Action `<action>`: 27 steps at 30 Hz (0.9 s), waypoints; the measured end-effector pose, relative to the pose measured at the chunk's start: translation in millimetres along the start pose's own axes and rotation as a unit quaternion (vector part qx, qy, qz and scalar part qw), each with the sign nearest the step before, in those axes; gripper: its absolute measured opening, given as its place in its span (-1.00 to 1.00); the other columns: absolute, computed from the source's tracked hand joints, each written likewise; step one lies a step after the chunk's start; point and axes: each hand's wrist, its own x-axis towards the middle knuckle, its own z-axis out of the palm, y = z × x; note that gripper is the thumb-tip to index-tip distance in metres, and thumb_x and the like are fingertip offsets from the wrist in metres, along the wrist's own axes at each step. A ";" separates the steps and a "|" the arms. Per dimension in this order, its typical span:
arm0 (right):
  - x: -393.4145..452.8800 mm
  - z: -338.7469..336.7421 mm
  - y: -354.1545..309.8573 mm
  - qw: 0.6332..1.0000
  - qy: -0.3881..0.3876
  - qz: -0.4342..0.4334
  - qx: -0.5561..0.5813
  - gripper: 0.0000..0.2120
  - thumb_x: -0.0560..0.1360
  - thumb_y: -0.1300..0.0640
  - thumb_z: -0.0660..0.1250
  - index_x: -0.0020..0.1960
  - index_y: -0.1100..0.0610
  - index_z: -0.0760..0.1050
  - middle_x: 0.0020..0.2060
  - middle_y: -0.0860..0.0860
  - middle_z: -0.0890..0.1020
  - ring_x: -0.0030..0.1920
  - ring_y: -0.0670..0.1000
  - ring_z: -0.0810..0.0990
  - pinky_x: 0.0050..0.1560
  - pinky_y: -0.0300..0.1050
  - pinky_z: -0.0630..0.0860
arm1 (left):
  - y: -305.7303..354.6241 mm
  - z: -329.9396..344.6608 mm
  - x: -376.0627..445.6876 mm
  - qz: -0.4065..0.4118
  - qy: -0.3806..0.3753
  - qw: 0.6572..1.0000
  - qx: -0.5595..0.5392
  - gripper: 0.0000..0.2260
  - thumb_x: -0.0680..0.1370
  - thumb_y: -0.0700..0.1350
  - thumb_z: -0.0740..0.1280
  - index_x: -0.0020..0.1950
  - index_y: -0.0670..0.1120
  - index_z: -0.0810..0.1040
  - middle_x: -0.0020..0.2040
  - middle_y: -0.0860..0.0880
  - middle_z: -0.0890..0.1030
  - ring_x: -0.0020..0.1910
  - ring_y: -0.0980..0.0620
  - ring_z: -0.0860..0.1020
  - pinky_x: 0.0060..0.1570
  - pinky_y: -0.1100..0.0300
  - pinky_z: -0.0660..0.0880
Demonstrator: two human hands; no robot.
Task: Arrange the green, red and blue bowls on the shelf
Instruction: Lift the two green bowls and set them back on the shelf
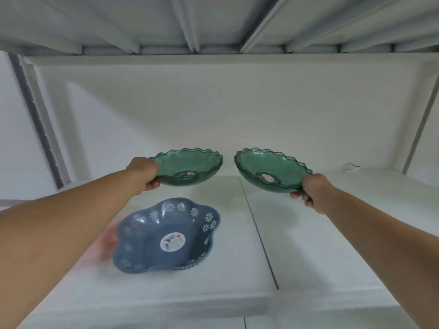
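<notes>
- Holding one green bowl in each hand, the person reaches over the white shelf [308,245]: the left hand [142,173] pinches the near-left rim of the left green bowl [190,166], and the right hand [311,188] pinches the near-right rim of the right green bowl [268,170].
- Both grips are closed on the scalloped edge only, thumb on top and fingers curled beneath; neither bowl is supported from under its base.
- The left green bowl sits roughly level; the right one tilts, its open side turned toward the camera. Whether either already touches the shelf I cannot tell, as the undersides are hidden.
- The two green bowls are near each other at the back but apart, with a clear gap between their rims.
- The blue bowl [166,236], flower-shaped with white daisies and a round sticker inside, rests on the shelf in front of the left green bowl.
- A reddish blur [108,243] shows at the blue bowl's left edge, beside the left forearm; it may be the red bowl, though the smear is too soft to be sure.
- Risks, as I judge them: an edge pinch on smooth plastic could slip, most likely on the tilted right bowl; let go at that angle, it may rock or slide. Drawing the left forearm back low could nudge the blue bowl or the reddish thing toward the front edge.
</notes>
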 end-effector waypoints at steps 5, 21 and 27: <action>6.9 -87.5 7.4 0.999 0.009 -0.002 -0.033 -0.69 0.53 0.28 -0.03 0.03 0.23 0.48 -0.40 0.28 0.67 -0.51 0.02 0.17 -0.54 -0.30 0.11 | 8.4 70.6 -37.6 -0.026 0.015 0.999 -0.030 -0.81 0.61 -0.20 0.33 0.17 -0.23 0.63 0.05 -0.22 0.70 -0.40 -0.09 0.57 -0.57 0.23 0.51; 50.3 -209.8 32.5 0.997 0.069 0.038 -0.016 -0.72 0.57 0.25 -0.07 0.02 0.19 0.41 -0.33 0.29 0.59 -0.72 -0.08 0.12 -0.61 -0.41 0.12 | 45.3 237.2 -97.8 -0.031 -0.008 0.999 -0.029 -0.80 0.63 -0.22 0.26 0.20 -0.24 0.59 0.12 -0.28 0.67 -0.24 -0.20 0.64 -0.61 0.15 0.55; 121.2 -262.1 51.2 0.996 0.056 0.065 0.005 -0.65 0.58 0.22 -0.09 0.11 0.14 0.46 -0.32 0.25 0.58 -0.67 -0.06 0.12 -0.64 -0.36 0.12 | 65.0 316.1 -119.4 -0.035 0.024 0.999 -0.001 -0.69 0.62 -0.19 0.23 0.36 -0.22 0.49 0.20 -0.27 0.61 -0.09 -0.26 0.69 -0.59 0.09 0.58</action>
